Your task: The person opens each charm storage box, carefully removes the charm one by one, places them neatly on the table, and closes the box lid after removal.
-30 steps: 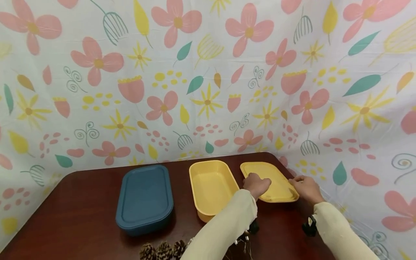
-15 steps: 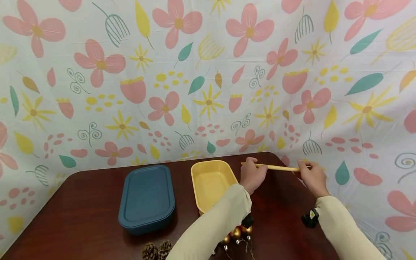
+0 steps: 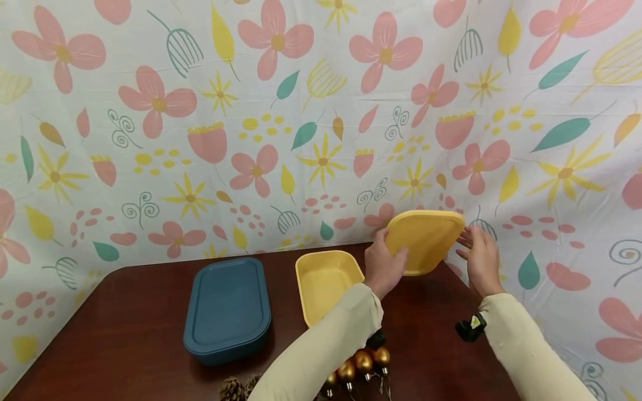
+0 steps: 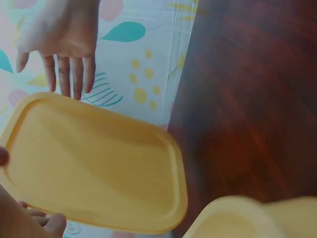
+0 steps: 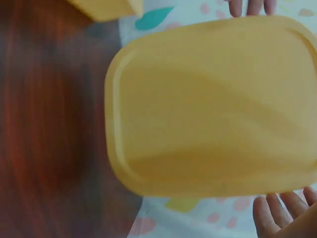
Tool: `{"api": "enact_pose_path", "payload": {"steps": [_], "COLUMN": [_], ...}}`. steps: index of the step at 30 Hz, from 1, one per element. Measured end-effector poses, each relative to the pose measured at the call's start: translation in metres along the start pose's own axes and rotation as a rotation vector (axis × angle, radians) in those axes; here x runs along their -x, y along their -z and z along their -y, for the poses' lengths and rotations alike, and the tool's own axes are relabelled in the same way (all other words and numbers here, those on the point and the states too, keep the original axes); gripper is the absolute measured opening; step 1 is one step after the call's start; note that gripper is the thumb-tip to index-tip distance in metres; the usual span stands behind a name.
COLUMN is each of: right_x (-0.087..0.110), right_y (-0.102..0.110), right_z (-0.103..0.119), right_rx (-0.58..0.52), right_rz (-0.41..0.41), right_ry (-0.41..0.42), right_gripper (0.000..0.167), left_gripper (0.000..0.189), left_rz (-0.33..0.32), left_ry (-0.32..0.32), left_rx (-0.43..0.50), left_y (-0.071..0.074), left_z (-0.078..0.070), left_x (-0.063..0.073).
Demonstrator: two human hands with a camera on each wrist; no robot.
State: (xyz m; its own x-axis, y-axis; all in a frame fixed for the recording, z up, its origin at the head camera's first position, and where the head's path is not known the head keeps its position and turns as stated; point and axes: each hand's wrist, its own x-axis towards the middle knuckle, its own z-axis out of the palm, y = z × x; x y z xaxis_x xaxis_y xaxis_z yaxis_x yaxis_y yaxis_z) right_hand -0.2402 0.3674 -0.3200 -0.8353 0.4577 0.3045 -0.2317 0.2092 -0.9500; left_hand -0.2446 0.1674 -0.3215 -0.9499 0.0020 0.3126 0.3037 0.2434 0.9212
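Observation:
A yellow box lid (image 3: 426, 239) is held up above the right side of the table, tilted so that its broad face shows. My left hand (image 3: 385, 264) grips its left edge; in the left wrist view a thumb and curled fingers (image 4: 47, 223) lie at that edge. Beside the opposite edge is my right hand (image 3: 481, 259), its fingers straight in the left wrist view and right at the rim. Left of the lid stands the lidless yellow box (image 3: 326, 278), partly covered by the left sleeve.
A blue lidded box (image 3: 228, 306) stands on the dark wooden table (image 3: 125, 323), left of the yellow one. Several gold baubles (image 3: 363, 362) and some pine cones (image 3: 232, 389) lie at the near side. A flower-patterned cloth (image 3: 321, 122) hangs behind and to the right.
The yellow lid has gone from lying low over the table, through edge-on, to raised and tilted up. Both hands rose with it; the right hand's fingers have straightened off its edge.

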Motion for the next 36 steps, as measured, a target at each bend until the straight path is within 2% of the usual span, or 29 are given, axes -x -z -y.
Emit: {"api": "enact_pose_path", "payload": {"steps": [4, 7, 12, 13, 15, 18, 21, 26, 31, 36], "right_x": [0.004, 0.008, 0.016, 0.018, 0.020, 0.024, 0.027, 0.035, 0.039, 0.036], "right_y": [-0.007, -0.012, -0.024, -0.026, -0.032, -0.043, -0.058, -0.083, -0.095, -0.105], "right_z": [0.011, 0.018, 0.028, 0.029, 0.033, 0.038, 0.038, 0.023, 0.009, 0.000], "right_rx": [-0.055, -0.012, -0.014, -0.036, 0.002, 0.113, 0.258, 0.384, 0.432, 0.492], "right_rz": [0.042, 0.087, 0.212, 0.245, 0.290, 0.346, 0.381, 0.508, 0.626, 0.707], "right_ry": [0.084, 0.144, 0.244, 0.256, 0.297, 0.356, 0.441, 0.525, 0.506, 0.431], "right_gripper": [0.059, 0.060, 0.063, 0.065, 0.069, 0.077, 0.087, 0.107, 0.116, 0.115], "left_gripper": [0.058, 0.062, 0.066, 0.067, 0.068, 0.070, 0.071, 0.067, 0.063, 0.062], "left_rz": [-0.012, -0.037, -0.055, -0.053, -0.054, -0.048, 0.017, 0.134, 0.205, 0.234], "left_ry": [-0.131, -0.229, -0.342, -0.355, -0.371, -0.362, -0.315, -0.241, -0.201, -0.113], "left_rx": [-0.053, -0.087, -0.113, -0.115, -0.140, -0.206, -0.263, -0.328, -0.403, -0.459], "left_y": [0.011, 0.023, 0.054, 0.061, 0.076, 0.100, 0.127, 0.169, 0.186, 0.188], "left_z": [-0.004, -0.007, -0.010, -0.010, -0.010, -0.007, -0.001, 0.016, 0.033, 0.049], "left_x": [-0.001, -0.004, -0.012, -0.013, -0.017, -0.019, -0.018, -0.008, -0.006, -0.008]}}
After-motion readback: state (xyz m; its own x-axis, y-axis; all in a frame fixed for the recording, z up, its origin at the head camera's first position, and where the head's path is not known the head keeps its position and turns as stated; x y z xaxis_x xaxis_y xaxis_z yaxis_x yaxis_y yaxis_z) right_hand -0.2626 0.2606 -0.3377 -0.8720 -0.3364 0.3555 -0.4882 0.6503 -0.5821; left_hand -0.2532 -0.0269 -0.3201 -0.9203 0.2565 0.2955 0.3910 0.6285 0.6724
